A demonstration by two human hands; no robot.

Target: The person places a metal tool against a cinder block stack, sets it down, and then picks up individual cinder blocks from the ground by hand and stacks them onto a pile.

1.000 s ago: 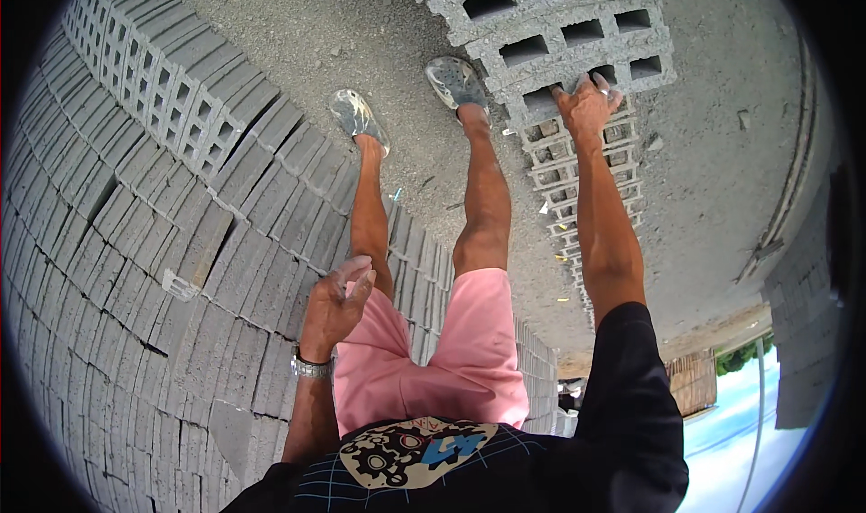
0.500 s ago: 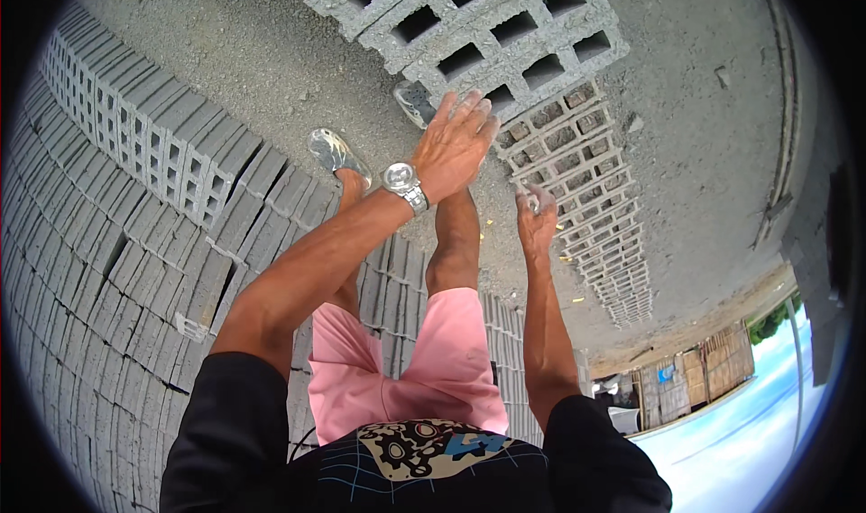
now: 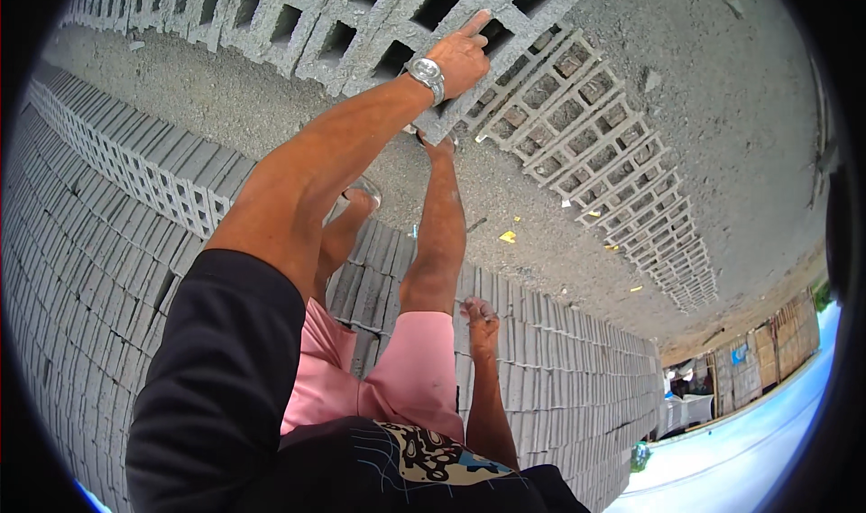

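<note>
My left hand (image 3: pixel 458 62), with a silver watch on its wrist, reaches far forward to the grey hollow concrete block (image 3: pixel 451 107) at the near end of a row. One finger lies stretched along the block's face, and the other fingers bend in at a hole, gripping its wall; their tips are hidden. Beside my right thigh hangs my right hand (image 3: pixel 481 315), its fingers curled in, with nothing visible in it.
Stacked solid-sided blocks (image 3: pixel 541 369) spread behind my legs and to the left. A long row of hollow blocks (image 3: pixel 271 17) runs along the top left. Right of my feet, more hollow blocks (image 3: pixel 604 125) lie on gravelly ground. Yellow scraps (image 3: pixel 508 237) litter it.
My left hand has gone from hovering spread near the hollow blocks to gripping the end one. My right hand has drawn back toward my thigh and curled. The whole view has shifted.
</note>
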